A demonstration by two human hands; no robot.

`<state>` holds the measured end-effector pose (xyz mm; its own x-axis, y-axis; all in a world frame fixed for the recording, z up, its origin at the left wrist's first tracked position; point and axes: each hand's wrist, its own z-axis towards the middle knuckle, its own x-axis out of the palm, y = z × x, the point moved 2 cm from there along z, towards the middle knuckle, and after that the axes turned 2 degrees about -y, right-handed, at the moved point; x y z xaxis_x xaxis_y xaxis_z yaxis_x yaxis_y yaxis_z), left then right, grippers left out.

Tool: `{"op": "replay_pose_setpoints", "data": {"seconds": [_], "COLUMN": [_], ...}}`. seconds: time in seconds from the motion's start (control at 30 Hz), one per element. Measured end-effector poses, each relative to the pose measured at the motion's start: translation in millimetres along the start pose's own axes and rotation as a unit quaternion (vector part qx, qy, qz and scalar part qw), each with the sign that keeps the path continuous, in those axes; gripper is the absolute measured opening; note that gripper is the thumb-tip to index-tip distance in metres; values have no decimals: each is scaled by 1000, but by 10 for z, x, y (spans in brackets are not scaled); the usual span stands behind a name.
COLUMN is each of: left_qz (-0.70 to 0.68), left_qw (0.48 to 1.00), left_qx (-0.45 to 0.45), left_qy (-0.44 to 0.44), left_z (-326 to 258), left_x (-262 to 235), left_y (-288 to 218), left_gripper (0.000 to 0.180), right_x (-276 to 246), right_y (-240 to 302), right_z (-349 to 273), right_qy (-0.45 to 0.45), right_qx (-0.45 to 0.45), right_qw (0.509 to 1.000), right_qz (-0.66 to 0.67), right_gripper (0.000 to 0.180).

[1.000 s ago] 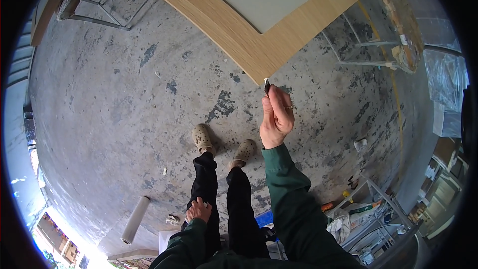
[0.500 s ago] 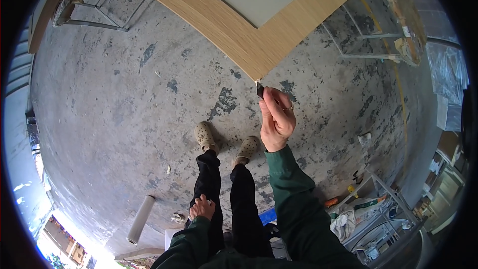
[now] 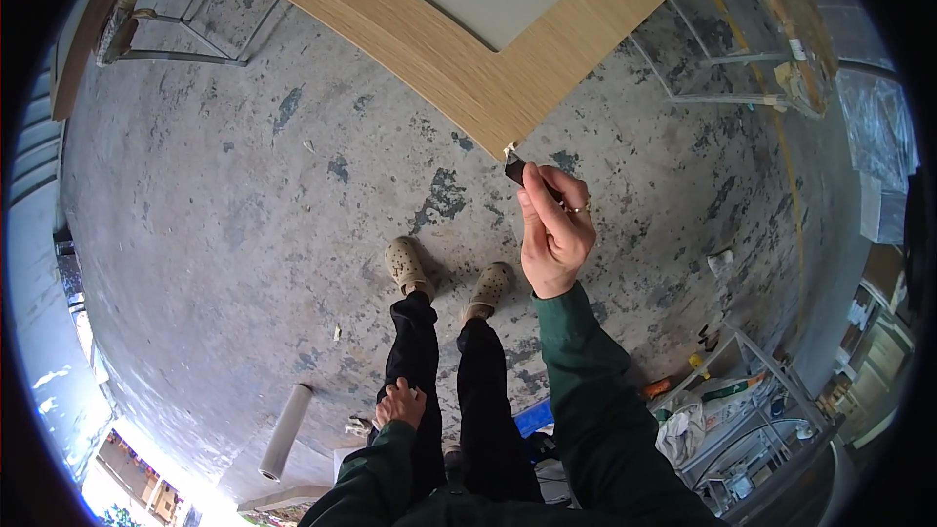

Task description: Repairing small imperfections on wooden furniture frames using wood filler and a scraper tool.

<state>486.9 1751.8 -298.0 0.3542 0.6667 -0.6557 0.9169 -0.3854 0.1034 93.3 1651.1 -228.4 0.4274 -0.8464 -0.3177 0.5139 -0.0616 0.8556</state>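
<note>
My right hand (image 3: 556, 229) pinches a small dark-handled tool (image 3: 516, 170) between thumb and fingers. Its pale tip touches the near corner of a wood-grain framed panel (image 3: 496, 93) with a grey inset. Whitish material shows where tip and corner meet; the exact kind of blade or bristle is too small to make out. Low beside my left thigh, my left hand (image 3: 400, 404) has its fingers curled, and what they hold, if anything, is hidden.
Metal-legged stands (image 3: 722, 98) are at the panel's right and left. A pale roll (image 3: 285, 432) lies on the worn concrete floor at lower left. A metal frame (image 3: 771, 371) with cloths and bags stands at lower right. Wrapped goods (image 3: 874, 127) line the right side.
My right hand has shifted slightly right, and the tool leans more, its tip still at the panel's corner. My left hand stays by the thigh.
</note>
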Motion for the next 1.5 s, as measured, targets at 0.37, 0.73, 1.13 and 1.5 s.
{"op": "replay_pose_setpoints", "data": {"seconds": [0.37, 0.73, 1.13, 1.5], "left_qz": [-12, -5, 12, -1], "left_qw": [1000, 1000, 1000, 1000], "left_qx": [-8, -13, -2, -17], "left_qy": [3, 7, -9, 25], "left_z": [17, 8, 7, 20], "left_x": [10, -18, 66, -17], "left_y": [5, -27, 25, -28], "left_gripper": [32, 30, 30, 32], "right_x": [-141, -238, -260, -362], "right_y": [37, 154, 168, 174], "right_z": [24, 229, 278, 345], "right_qy": [42, 51, 97, 87], "right_qx": [-81, 12, -65, -38], "right_qw": [989, 998, 986, 991], "right_qz": [-119, -28, -122, -97], "right_gripper": [46, 31, 47, 41]}}
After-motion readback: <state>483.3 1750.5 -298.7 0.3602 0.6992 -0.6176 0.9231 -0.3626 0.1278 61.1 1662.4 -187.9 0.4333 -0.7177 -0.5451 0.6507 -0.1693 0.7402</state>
